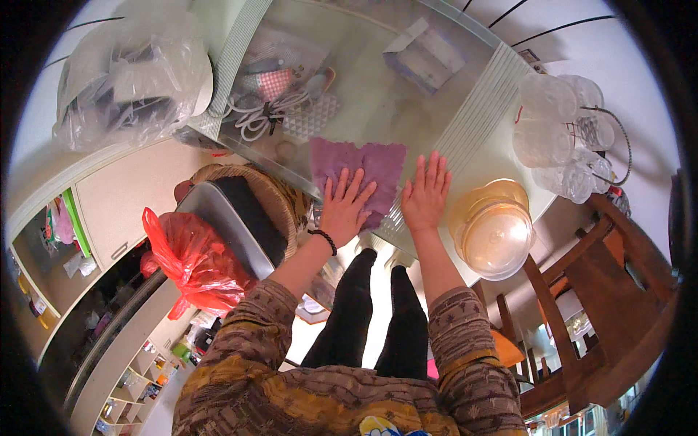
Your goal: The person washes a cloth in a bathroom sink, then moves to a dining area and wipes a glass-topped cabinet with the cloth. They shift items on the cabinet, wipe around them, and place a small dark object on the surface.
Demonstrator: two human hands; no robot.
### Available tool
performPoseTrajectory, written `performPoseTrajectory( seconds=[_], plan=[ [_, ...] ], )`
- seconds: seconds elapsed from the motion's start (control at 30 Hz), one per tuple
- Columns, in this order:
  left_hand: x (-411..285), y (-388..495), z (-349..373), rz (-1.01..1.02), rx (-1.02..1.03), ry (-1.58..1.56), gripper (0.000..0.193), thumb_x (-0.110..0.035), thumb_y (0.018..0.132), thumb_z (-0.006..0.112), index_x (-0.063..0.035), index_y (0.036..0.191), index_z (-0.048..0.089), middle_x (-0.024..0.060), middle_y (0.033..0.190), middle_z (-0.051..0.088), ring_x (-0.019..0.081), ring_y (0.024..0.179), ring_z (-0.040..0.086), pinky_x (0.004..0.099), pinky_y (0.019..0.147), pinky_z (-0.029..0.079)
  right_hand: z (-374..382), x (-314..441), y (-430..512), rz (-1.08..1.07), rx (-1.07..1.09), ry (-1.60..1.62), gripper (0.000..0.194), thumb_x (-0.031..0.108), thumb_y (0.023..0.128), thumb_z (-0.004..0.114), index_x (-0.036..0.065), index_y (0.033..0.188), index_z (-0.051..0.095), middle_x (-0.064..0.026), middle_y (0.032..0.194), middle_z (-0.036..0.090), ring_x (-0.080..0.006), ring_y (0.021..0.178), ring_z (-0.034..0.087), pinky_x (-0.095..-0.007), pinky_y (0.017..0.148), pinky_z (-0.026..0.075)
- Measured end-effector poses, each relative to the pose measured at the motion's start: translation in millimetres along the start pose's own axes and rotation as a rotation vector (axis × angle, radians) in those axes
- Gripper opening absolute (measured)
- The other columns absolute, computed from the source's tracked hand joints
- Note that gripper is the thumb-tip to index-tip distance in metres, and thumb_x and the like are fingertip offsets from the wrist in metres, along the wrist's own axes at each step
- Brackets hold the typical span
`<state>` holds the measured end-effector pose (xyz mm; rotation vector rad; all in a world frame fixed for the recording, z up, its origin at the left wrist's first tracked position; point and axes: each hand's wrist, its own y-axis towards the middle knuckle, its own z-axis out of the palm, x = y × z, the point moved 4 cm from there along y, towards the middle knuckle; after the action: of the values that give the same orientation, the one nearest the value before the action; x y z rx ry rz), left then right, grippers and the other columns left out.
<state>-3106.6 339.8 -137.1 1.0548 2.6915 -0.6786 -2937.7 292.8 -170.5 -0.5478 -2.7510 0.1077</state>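
Observation:
A purple cloth [357, 158] lies spread on the glass tabletop [376, 117], its lower end hanging over the front edge. My left hand [346, 210] rests on the cloth with the palm down and the fingers apart. To the right of the cloth, my right hand [427, 193] lies flat near the ribbed stripe of the table, fingers extended and nothing held. Under the glass a bundle of white cable [262, 117] and a pink checked item [274, 83] show through.
Stacked amber plastic containers [493, 229] stand at the right table edge, behind them clear plastic jars [545, 120]. A red plastic bag [204, 256] and a woven basket [281, 191] are on my left. A plastic-covered appliance [136, 87] sits far left, a wooden chair [611, 283] at right.

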Motion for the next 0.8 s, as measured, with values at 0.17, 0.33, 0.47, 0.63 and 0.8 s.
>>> performPoseTrajectory(
  seconds=[0.17,0.33,0.47,0.63,0.8],
  plan=[
    [-16.7,117.0,-24.6,0.116,-0.19,0.015,0.059,-0.035,0.083,0.06,-0.0188,0.136,0.043,0.01,0.152,0.022,0.0345,0.141,0.015,0.057,0.109,0.017,0.9,-1.3,-1.3,-0.013,-0.023,0.01,0.062,0.027,0.086,0.053,0.008,0.141,0.034,-0.0137,0.152,0.02,-0.0321,0.141,0.016,-0.048,0.114,0.013],
    [-27.3,291.7,-66.2,0.132,-0.469,0.181,0.058,-0.05,0.088,0.048,-0.0252,0.139,0.04,0.0078,0.151,0.026,0.0353,0.14,0.017,0.0564,0.111,0.011,1.5,-2.8,-4.1,-0.029,-0.024,0.013,0.063,0.026,0.085,0.054,0.008,0.142,0.033,-0.0139,0.152,0.02,-0.0322,0.141,0.017,-0.0485,0.114,0.014],
    [1.5,303.7,-81.6,-0.11,-0.434,0.148,0.064,-0.056,0.088,0.041,-0.0246,0.143,0.034,0.0113,0.153,0.022,0.0394,0.141,0.011,0.0608,0.11,0.011,2.0,-4.3,-4.5,-0.019,-0.013,0.036,0.066,0.028,0.085,0.056,0.01,0.143,0.032,-0.0133,0.153,0.019,-0.0315,0.142,0.015,-0.0483,0.114,0.014],
    [17.4,155.2,-51.7,-0.216,-0.377,0.103,0.07,-0.053,0.082,0.055,-0.0294,0.144,0.032,0.0131,0.154,0.014,0.0439,0.14,0.008,0.0614,0.109,0.008,-2.6,-1.8,-0.9,-0.002,-0.026,0.079,0.065,0.027,0.084,0.058,0.01,0.142,0.034,-0.0133,0.152,0.021,-0.0311,0.142,0.016,-0.048,0.114,0.014],
    [-31.1,123.0,-14.6,-0.024,-0.224,0.155,0.071,-0.049,0.078,0.062,-0.0303,0.142,0.037,0.0125,0.153,0.018,0.0417,0.14,0.012,0.0597,0.109,0.011,-1.8,-4.1,0.2,0.013,0.068,0.017,0.063,0.027,0.084,0.057,0.005,0.139,0.037,-0.0142,0.151,0.023,-0.0311,0.141,0.018,-0.0477,0.114,0.015]
  ],
)
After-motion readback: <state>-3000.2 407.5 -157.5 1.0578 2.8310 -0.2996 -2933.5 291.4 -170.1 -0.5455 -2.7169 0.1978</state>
